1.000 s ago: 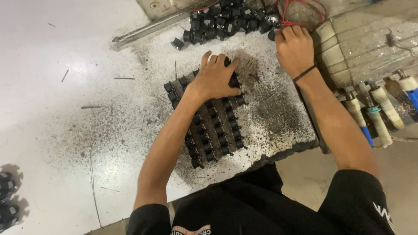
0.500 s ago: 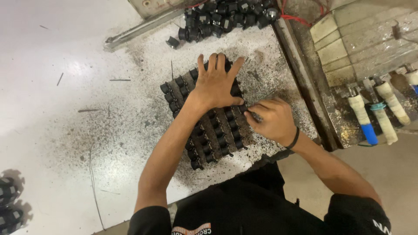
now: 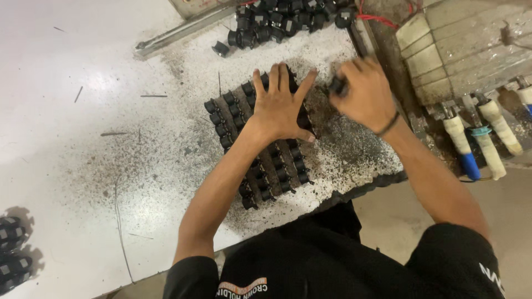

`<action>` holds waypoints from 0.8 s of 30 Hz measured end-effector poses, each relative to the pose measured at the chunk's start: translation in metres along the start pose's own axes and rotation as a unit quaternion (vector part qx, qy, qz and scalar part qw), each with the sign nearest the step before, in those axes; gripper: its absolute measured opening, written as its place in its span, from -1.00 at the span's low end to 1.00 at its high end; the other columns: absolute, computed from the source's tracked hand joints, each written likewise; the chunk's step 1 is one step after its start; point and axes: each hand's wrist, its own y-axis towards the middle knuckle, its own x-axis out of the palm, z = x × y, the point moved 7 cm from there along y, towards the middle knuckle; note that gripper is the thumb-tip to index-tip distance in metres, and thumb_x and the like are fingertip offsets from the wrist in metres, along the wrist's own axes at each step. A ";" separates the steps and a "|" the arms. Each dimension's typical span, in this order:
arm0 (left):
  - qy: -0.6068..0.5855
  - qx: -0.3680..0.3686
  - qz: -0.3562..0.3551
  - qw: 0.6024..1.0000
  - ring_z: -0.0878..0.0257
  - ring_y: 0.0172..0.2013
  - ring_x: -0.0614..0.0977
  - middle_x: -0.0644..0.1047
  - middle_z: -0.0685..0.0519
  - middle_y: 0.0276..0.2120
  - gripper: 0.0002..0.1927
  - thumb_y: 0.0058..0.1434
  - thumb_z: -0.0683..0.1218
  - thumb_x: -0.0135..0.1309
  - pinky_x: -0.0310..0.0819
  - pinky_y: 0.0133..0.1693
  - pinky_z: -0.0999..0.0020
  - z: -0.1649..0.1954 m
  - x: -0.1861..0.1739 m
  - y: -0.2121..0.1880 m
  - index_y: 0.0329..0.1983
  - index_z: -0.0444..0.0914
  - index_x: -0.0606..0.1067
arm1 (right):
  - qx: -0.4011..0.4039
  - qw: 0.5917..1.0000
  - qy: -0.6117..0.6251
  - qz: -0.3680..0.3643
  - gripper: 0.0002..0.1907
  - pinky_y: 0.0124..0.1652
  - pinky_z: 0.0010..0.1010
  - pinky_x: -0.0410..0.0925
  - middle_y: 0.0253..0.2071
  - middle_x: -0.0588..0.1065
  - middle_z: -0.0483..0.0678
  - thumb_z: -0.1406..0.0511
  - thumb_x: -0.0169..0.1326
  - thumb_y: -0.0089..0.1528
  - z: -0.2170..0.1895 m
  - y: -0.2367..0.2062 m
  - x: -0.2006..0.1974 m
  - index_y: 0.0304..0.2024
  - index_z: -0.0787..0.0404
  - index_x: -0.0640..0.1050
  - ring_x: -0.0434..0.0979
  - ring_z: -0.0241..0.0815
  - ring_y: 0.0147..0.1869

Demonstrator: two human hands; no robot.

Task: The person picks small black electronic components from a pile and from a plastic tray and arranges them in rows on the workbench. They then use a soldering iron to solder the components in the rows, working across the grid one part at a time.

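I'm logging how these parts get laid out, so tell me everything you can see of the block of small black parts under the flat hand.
The block of small black parts is a tight grid of several rows of alike pieces, dark and plastic-looking, each short and roughly round. It lies slantwise on the white, grit-speckled table, running from far left toward the near edge. The left hand lies spread flat, fingers splayed, on its far end. The right hand, blurred, is beside its far right corner, gripping one small black piece.

The left hand lies flat, palm down, fingers spread wide, forearm stretched forward. The right hand is raised beside it, blurred, fingers curled, a dark band at its wrist.
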 end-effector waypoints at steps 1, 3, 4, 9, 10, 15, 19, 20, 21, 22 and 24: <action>0.005 0.001 0.007 1.000 -0.44 0.41 -0.05 -0.02 -0.57 0.38 0.52 -0.32 0.56 0.36 -0.28 0.22 -0.64 0.001 0.001 0.000 0.55 -0.04 -0.21 | 0.027 0.998 0.058 -0.023 -0.59 -0.11 -0.14 0.41 -0.23 0.49 0.07 0.35 0.34 0.08 -0.012 -0.024 -0.006 -0.09 0.33 0.49 0.54 0.03 -0.20; 0.000 0.006 0.014 1.000 -0.45 0.40 -0.03 -0.01 -0.57 0.38 0.51 -0.32 0.57 0.35 -0.27 0.22 -0.64 0.002 0.004 0.002 0.55 -0.05 -0.19 | 0.028 0.993 0.106 -0.033 -0.52 -0.19 -0.18 0.45 -0.20 0.53 0.09 0.37 0.34 0.03 -0.043 -0.064 -0.022 -0.03 0.32 0.50 0.59 0.02 -0.19; -0.002 0.008 0.016 1.000 -0.45 0.40 -0.03 0.00 -0.57 0.38 0.51 -0.32 0.57 0.35 -0.26 0.22 -0.64 0.001 0.006 0.002 0.55 -0.06 -0.18 | 0.004 0.995 0.100 -0.021 -0.55 -0.15 -0.19 0.47 -0.17 0.57 0.07 0.39 0.35 0.00 -0.058 -0.078 -0.030 -0.09 0.26 0.51 0.61 0.01 -0.13; -0.012 0.018 0.045 0.999 -0.46 0.39 -0.01 0.02 -0.59 0.36 0.49 -0.31 0.56 0.37 -0.24 0.22 -0.66 -0.001 0.007 0.002 0.55 -0.06 -0.12 | 0.082 0.965 0.249 -0.007 -0.66 -0.32 -0.39 0.48 -0.20 0.59 0.06 0.34 0.42 0.07 -0.079 -0.102 -0.014 -0.27 0.30 0.51 0.65 -0.12 -0.25; -0.011 0.017 0.054 0.998 -0.46 0.39 -0.01 0.02 -0.58 0.36 0.48 -0.32 0.55 0.37 -0.23 0.22 -0.66 -0.001 0.005 0.002 0.55 -0.06 -0.11 | 0.058 0.961 0.270 0.013 -0.68 -0.30 -0.41 0.49 -0.18 0.61 0.05 0.33 0.43 0.09 -0.083 -0.100 -0.011 -0.30 0.30 0.52 0.65 -0.14 -0.24; 0.001 0.009 0.015 1.000 -0.46 0.39 -0.04 0.00 -0.59 0.36 0.48 -0.32 0.55 0.38 -0.23 0.20 -0.67 -0.001 0.010 0.005 0.54 -0.06 -0.11 | 0.004 0.974 0.226 -0.024 -0.78 -0.49 -0.42 0.44 -0.24 0.62 0.08 0.30 0.36 0.16 -0.086 -0.081 -0.004 -0.39 0.34 0.59 0.61 -0.18 -0.42; -0.007 0.009 0.015 1.000 -0.47 0.39 -0.07 -0.02 -0.57 0.36 0.48 -0.34 0.56 0.39 -0.26 0.19 -0.68 -0.001 0.009 0.007 0.53 -0.06 -0.09 | -0.032 0.999 -0.013 0.028 -0.88 -0.46 -0.33 0.36 -0.35 0.59 0.02 0.37 0.22 0.29 -0.029 -0.014 -0.014 -0.36 0.25 0.66 0.54 -0.17 -0.42; -0.010 0.006 0.013 1.000 -0.45 0.40 -0.06 -0.02 -0.56 0.37 0.47 -0.34 0.55 0.38 -0.26 0.20 -0.67 -0.002 0.008 0.006 0.53 -0.06 -0.07 | -0.059 0.988 -0.104 0.093 -0.93 -0.31 -0.35 0.45 -0.17 0.59 0.03 0.48 0.17 0.35 -0.013 0.007 -0.017 -0.21 0.27 0.65 0.59 -0.15 -0.22; -0.009 0.003 0.013 1.000 -0.44 0.41 -0.05 -0.01 -0.55 0.38 0.47 -0.34 0.55 0.38 -0.25 0.21 -0.67 -0.002 0.006 0.006 0.53 -0.07 -0.05 | -0.082 0.962 -0.211 0.156 -0.69 -0.19 -0.20 0.46 -0.16 0.59 0.10 0.49 0.14 0.08 0.002 0.025 -0.018 -0.11 0.31 0.67 0.59 -0.04 -0.13; -0.008 -0.001 0.016 1.000 -0.42 0.42 -0.05 0.00 -0.54 0.38 0.46 -0.34 0.54 0.38 -0.25 0.22 -0.66 -0.003 0.004 0.004 0.53 -0.08 -0.03 | -0.087 0.954 -0.233 0.170 -0.77 -0.08 -0.15 0.39 -0.17 0.56 0.07 0.43 0.16 0.14 0.018 0.045 -0.011 -0.14 0.29 0.66 0.56 -0.01 -0.05; -0.022 0.000 0.058 0.998 -0.40 0.42 -0.05 -0.02 -0.52 0.39 0.44 -0.38 0.51 0.42 -0.23 0.21 -0.64 -0.002 -0.005 -0.003 0.48 -0.09 0.00 | -0.103 0.946 -0.257 0.170 -0.89 0.06 -0.10 0.32 -0.20 0.52 0.03 0.37 0.18 0.20 0.039 0.068 -0.003 -0.23 0.26 0.64 0.54 0.01 0.03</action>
